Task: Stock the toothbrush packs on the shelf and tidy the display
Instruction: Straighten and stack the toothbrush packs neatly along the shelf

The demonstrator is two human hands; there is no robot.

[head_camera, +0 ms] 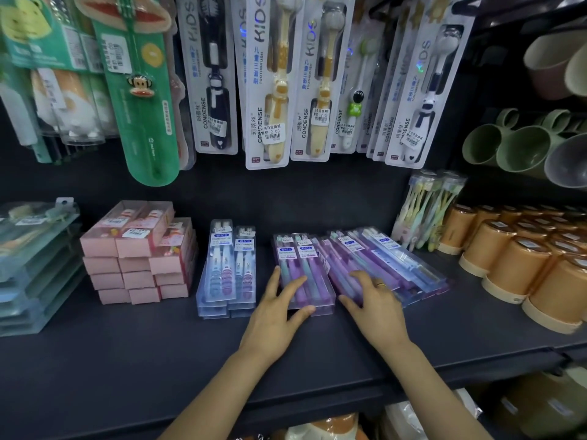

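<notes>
Purple packs getting squared up, both hands on the stacks.
Left hand (279, 304) lies on the straight purple stack (303, 274) on the dark shelf (127, 350), fingers spread flat over the top pack and thumb pressed along its near edge — an open, pressing grip, likely nudging the stack into line. Right hand (373, 296), ring showing, rests with loosely bent fingers on the near end of the slanted purple pile (390, 265), which fans away to that grip's right and looks next for straightening. Just left of the left grip stand the blue packs (227, 271), already neat; pink boxes (139, 252) sit beyond.
</notes>
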